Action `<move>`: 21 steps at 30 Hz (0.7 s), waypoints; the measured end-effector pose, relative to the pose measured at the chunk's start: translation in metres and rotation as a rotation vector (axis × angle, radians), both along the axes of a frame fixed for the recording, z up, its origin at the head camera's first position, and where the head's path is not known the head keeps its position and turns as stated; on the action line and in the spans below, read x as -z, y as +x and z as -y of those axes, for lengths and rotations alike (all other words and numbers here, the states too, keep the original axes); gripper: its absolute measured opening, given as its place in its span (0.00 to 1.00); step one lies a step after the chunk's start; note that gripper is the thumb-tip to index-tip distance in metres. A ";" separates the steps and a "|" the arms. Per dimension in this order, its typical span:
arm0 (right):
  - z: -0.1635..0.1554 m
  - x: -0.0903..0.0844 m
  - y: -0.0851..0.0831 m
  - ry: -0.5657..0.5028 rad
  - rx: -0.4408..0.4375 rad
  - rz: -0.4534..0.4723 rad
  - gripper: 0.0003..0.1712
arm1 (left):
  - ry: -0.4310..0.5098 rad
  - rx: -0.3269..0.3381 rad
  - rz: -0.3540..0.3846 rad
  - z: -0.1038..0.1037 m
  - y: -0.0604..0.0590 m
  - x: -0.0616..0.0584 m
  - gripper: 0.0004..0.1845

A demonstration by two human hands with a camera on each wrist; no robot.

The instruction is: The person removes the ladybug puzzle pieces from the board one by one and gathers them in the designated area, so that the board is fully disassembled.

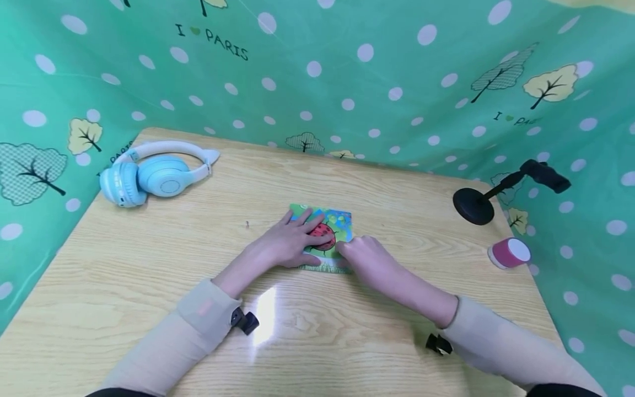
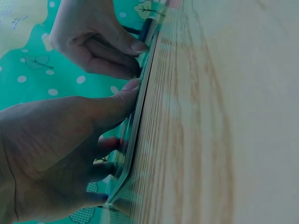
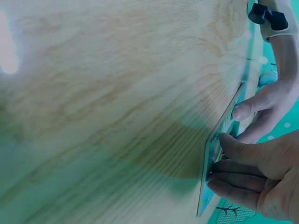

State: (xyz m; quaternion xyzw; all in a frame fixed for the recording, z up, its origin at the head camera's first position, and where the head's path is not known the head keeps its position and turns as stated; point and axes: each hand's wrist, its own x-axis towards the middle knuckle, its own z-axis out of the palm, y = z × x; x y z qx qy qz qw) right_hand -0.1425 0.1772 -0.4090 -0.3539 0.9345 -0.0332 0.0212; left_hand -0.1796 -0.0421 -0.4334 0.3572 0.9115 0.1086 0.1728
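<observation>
A thin rectangular picture board (image 1: 342, 221) with a red ladybug on green and blue lies on the table in the head view. My left hand (image 1: 290, 242) rests on its left part with fingers spread, partly covering the ladybug. At the board's lower right my right hand (image 1: 372, 262) touches the surface with bent fingers. The right wrist view shows the thumb and fingertips of that right hand (image 3: 261, 175) against the board (image 3: 204, 186); whether they pinch a small part of it is hidden. Both thumbs come close together in the left wrist view, above the board's edge (image 2: 135, 128).
Blue-and-white headphones (image 1: 166, 175) lie at the table's back left. On the right stand a black stand with a round base (image 1: 473, 206) and a pink cup-shaped object (image 1: 509, 253). A green dotted cloth (image 1: 317, 94) hangs behind the wooden table (image 1: 307, 342).
</observation>
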 end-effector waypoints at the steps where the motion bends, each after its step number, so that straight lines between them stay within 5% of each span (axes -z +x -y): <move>1: 0.001 -0.001 0.000 0.004 0.003 0.006 0.09 | 0.001 -0.001 -0.001 0.000 0.000 0.000 0.36; 13: -0.004 0.001 -0.003 -0.010 0.001 0.036 0.11 | 0.049 -0.008 -0.002 -0.002 -0.002 0.001 0.35; 21: -0.013 0.001 -0.003 -0.001 -0.181 -0.007 0.09 | 0.051 -0.016 0.005 -0.005 -0.001 -0.002 0.36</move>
